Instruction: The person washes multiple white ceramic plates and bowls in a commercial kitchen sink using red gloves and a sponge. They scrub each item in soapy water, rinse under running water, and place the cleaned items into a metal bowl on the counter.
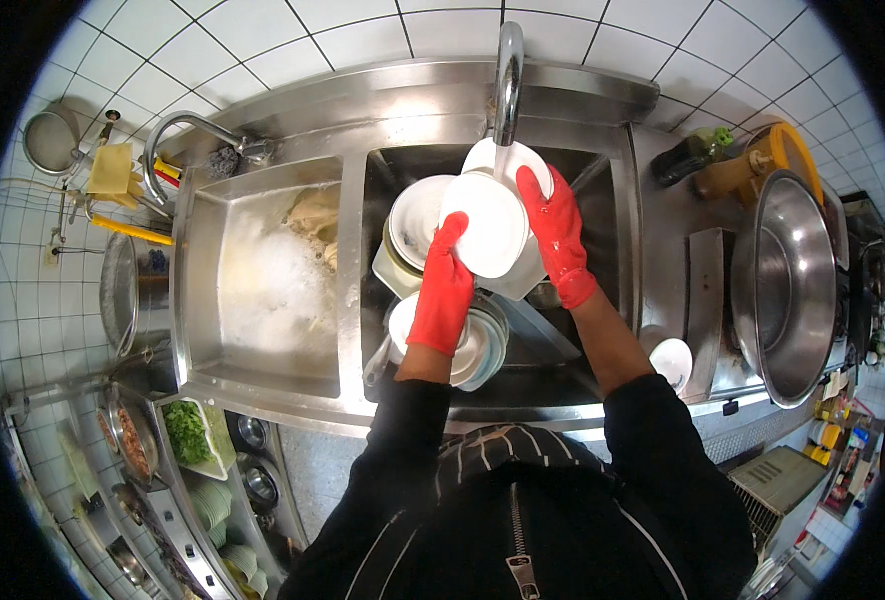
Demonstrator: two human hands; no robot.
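Note:
My left hand point(440, 300), in a red rubber glove, grips a round white dish point(485, 229) with its thumb over the near rim. My right hand point(560, 244), gloved the same way, holds a second white dish point(476, 156) behind it, directly under the chrome faucet point(510, 82). A stream of water runs down onto that dish. Both hands are above the right-hand sink basin point(600, 315). To their left, a stack of white plates point(414, 217) stands in the basin. More bowls and plates point(487, 352) are piled beneath my left wrist, partly hidden.
The left basin point(206, 300) holds cloudy, foamy water with submerged things I cannot make out. A large steel bowl point(784, 292), bottles point(690, 156) and a small white bowl point(670, 364) stand on the right counter. Greens in a container point(221, 442) are at lower left.

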